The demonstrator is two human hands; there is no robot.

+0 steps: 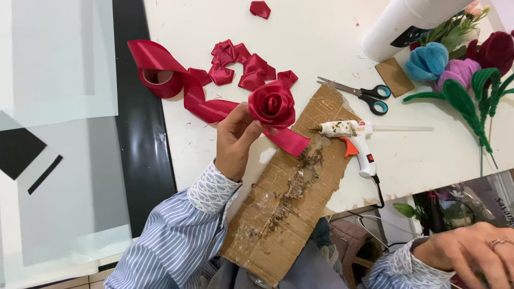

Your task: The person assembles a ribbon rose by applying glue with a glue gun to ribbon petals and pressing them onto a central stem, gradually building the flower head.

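Observation:
My left hand (235,140) holds a red satin ribbon rose (272,103) up above the white table (316,37), fingers pinched under its base. Behind the rose lie several folded red ribbon petals (241,65) and a roll of red ribbon (160,77) with its tail trailing toward my hand. My right hand (471,251) is low at the bottom right, off the table's edge, with a ring on one finger; its fingers curl downward and I cannot see whether they hold anything.
A glue-stained cardboard sheet (284,203) hangs over the table edge. A white glue gun (353,136) rests on it, black-handled scissors (364,93) behind. Pipe-cleaner flowers (460,69) and a white cylinder (407,24) stand at the right. One loose petal (260,8) lies far back.

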